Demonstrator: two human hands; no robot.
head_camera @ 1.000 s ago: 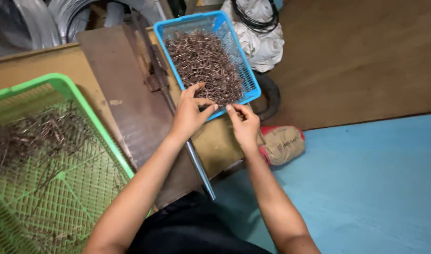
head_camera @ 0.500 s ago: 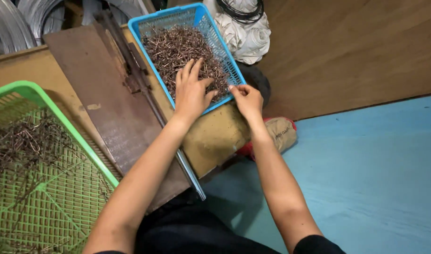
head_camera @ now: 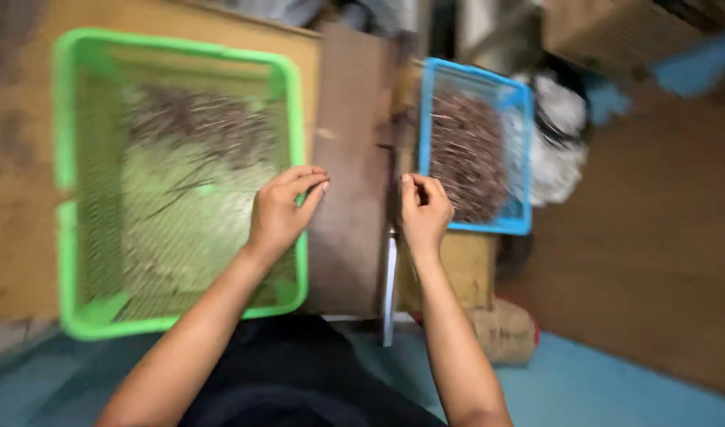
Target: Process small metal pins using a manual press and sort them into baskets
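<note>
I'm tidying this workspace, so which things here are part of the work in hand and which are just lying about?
In use:
left hand
right hand
green basket
blue basket
thin brown sticks
brown board

Lying about:
white bag
tan sack

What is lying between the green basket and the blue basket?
In the head view, a dark brown flat board lies between the green basket and the blue basket, with a slim metal bar along its right edge.

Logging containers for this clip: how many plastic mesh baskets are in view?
2. The green basket sits at left under the left hand; the blue basket lies at right beside the right hand. None looks hidden.
</note>
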